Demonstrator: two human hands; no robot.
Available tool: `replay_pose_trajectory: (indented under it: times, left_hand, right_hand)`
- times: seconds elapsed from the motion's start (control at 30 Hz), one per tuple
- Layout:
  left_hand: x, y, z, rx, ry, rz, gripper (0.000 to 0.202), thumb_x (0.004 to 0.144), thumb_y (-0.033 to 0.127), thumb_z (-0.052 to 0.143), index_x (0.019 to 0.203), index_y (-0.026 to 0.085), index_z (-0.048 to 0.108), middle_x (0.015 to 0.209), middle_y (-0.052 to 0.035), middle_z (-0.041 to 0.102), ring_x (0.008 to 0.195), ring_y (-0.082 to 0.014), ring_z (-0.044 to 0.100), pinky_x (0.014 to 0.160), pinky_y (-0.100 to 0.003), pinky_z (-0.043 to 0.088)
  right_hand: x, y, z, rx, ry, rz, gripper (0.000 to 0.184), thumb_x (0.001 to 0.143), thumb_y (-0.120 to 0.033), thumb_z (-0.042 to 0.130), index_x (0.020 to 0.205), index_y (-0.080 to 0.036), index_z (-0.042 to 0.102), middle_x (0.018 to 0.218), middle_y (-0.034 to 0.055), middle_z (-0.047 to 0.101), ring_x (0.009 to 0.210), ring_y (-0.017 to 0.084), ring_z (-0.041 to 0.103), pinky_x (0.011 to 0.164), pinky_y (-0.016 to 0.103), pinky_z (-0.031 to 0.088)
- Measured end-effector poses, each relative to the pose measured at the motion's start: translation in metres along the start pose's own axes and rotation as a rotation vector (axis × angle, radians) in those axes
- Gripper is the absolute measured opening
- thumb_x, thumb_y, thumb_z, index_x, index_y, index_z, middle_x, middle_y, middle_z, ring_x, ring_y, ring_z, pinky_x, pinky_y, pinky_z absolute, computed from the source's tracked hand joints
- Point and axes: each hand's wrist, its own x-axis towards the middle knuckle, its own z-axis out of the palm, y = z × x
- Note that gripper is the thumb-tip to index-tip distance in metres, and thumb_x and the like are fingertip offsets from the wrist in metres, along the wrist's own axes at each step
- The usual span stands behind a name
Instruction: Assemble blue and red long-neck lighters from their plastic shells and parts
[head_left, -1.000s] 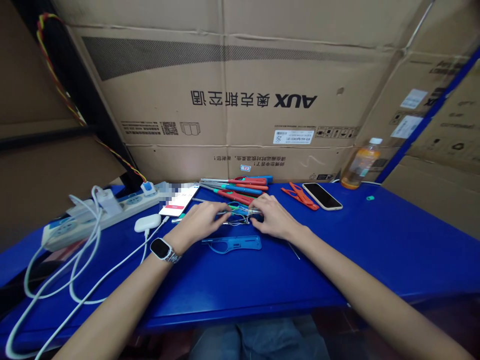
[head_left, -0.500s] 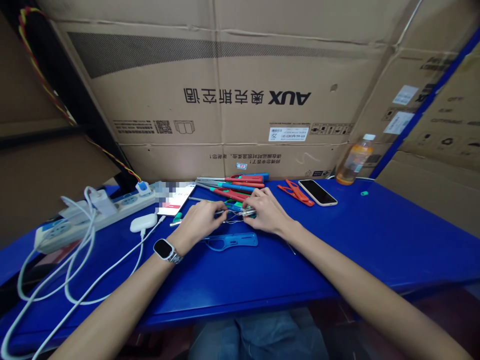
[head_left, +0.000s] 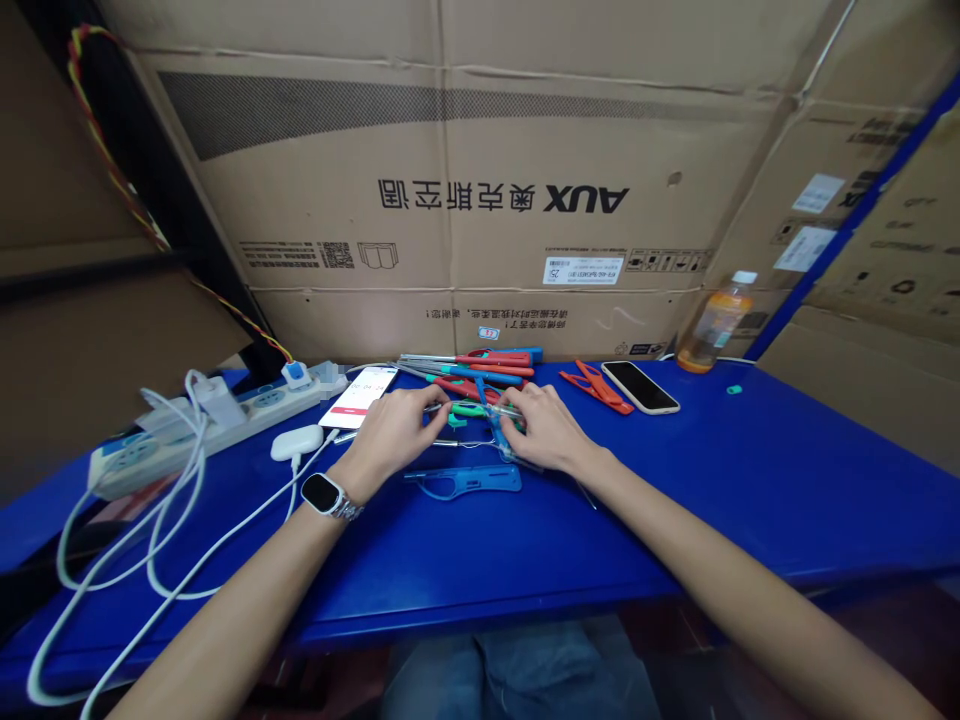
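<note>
Blue-topped table point(head_left: 675, 510) stands against upright cardboard point(head_left: 480, 130) printed with inverted AUX lettering. Left hand point(head_left: 394, 425), wearing a smartwatch point(head_left: 321, 493) at the wrist, has thumb and forefinger pinched on a thin metal rod point(head_left: 435, 406); the rod lies at the fingertips, on the side toward the other hand. Right hand point(head_left: 546, 428) has its thumb and fingers drawn together on a small pale piece point(head_left: 510, 408), mostly hidden by them. Just left of those fingertips, between the hands, a narrow blue plastic part point(head_left: 493, 425) slants; whether it is gripped cannot be determined. Green plastic part point(head_left: 466, 410) lies between the hands as well. Blue lighter half-shell point(head_left: 480, 481) rests on the tabletop, nearer the wearer than both hands and apart from them. Beyond the hands lies a pile of long-nosed lighters point(head_left: 499, 358), red and blue. Orange-red shell pieces point(head_left: 600, 388) lie beyond the right hand, near a dark-screened smartphone point(head_left: 641, 387).
</note>
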Motion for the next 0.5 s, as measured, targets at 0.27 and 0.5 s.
replay_pose_trajectory:
  times: [0.27, 0.5]
  left_hand:
    - [0.001, -0.015, -0.011, -0.062, -0.006, 0.024, 0.028, 0.091, 0.039, 0.05, 0.09, 0.019, 0.071, 0.064, -0.0011, 0.065, 0.054, -0.0147, 0.052, 0.055, -0.026, 0.03]
    - [-0.004, -0.017, -0.017, -0.34, -0.161, 0.046, 0.029, 0.088, 0.036, 0.051, 0.078, 0.014, 0.068, 0.057, 0.0011, 0.059, 0.049, -0.011, 0.045, 0.048, -0.023, 0.03]
  right_hand:
    - [0.004, 0.0, 0.01, 0.171, 0.036, -0.01, 0.012, 0.087, -0.031, 0.062, 0.091, -0.02, 0.06, 0.07, -0.0013, 0.061, 0.078, 0.019, 0.053, 0.073, 0.031, 0.031]
    - [-0.005, -0.005, -0.001, 0.295, 0.148, -0.114, 0.005, 0.086, -0.017, 0.057, 0.083, -0.019, 0.059, 0.083, 0.0023, 0.067, 0.085, 0.019, 0.057, 0.082, 0.034, 0.039]
